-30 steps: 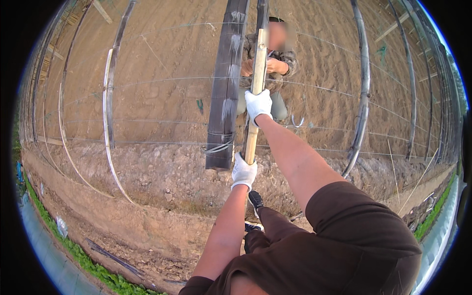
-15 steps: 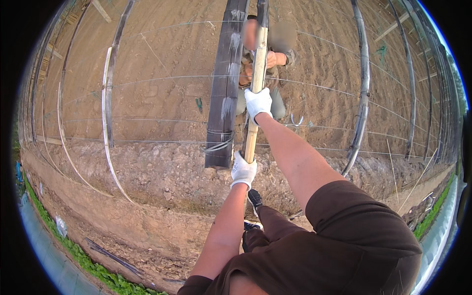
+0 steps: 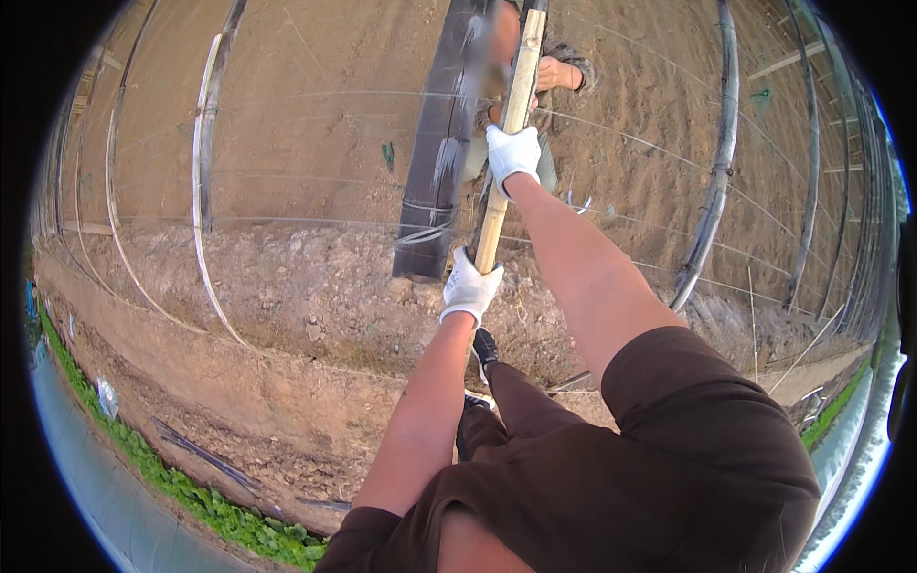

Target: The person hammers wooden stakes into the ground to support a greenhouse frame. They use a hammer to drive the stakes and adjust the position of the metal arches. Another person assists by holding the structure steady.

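Observation:
Both my hands wear white gloves and grip a pale bamboo strip [image 3: 494,227] that slants up and away from me. My left hand [image 3: 470,289] is closed around its near, lower end. Farther along, my right hand [image 3: 514,153] wraps over the strip from the right. Just left of it runs a thick dark beam [image 3: 428,186] with whitish scuffs and wire tied round its near end. Beyond my right hand, a co-worker's hand [image 3: 549,74] is close to the strip's right side; the co-worker's other hand is mostly hidden behind the strip.
Thin wires cross the frame between bent hoop poles, one on the left [image 3: 202,134] and one on the right [image 3: 721,162]. Beneath is bare brown soil [image 3: 315,124] with a raised earth bank [image 3: 306,286]. A green plant row [image 3: 205,506] borders the lower left.
The view has shifted, so the scene sits higher in the picture. The strip's far end leans slightly more to the right, away from the dark beam. Both hands keep their grip.

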A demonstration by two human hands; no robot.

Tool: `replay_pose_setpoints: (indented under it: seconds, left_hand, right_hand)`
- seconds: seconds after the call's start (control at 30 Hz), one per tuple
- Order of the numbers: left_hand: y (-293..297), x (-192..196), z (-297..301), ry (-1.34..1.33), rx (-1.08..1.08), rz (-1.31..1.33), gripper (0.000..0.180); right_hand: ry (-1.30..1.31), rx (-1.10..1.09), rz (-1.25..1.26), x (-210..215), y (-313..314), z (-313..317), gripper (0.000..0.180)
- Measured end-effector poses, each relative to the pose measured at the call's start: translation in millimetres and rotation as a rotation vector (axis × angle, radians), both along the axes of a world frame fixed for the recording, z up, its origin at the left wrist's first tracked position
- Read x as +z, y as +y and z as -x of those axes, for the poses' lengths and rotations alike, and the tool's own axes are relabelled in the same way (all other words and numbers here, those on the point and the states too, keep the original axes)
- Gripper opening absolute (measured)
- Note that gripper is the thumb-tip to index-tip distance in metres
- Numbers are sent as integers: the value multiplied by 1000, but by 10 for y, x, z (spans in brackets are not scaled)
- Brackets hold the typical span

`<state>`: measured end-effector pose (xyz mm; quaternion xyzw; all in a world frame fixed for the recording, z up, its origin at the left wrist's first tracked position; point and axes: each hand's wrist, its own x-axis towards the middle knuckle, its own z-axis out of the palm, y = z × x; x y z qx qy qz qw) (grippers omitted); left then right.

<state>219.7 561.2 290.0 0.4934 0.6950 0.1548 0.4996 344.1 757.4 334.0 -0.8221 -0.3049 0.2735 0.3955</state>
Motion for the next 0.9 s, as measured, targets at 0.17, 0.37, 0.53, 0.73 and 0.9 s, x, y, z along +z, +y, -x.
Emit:
replay_pose_setpoints:
  seconds: [0.17, 0.37, 0.53, 0.73, 0.9]
  left_hand:
    - [-564, 85, 666, -20, -32, -21, 124]
    - [-3146, -564, 2102, -17, 703, 451, 81]
    - [-6301, -139, 2503, 248, 1177, 835, 34]
    - [-6801, 426, 1722, -220, 1492, 799, 18]
    - [-6123, 724, 1706, -151, 1121, 764, 21]
  right_hand:
    - [38, 59, -9, -59, -7, 8, 66]
    - [71, 84, -225, -396, 212, -310, 44]
    - [74, 141, 26, -196, 24, -171, 90]
    - [69, 257, 53, -589, 482, -557, 79]
    - [89, 262, 64, -242, 221, -456, 85]
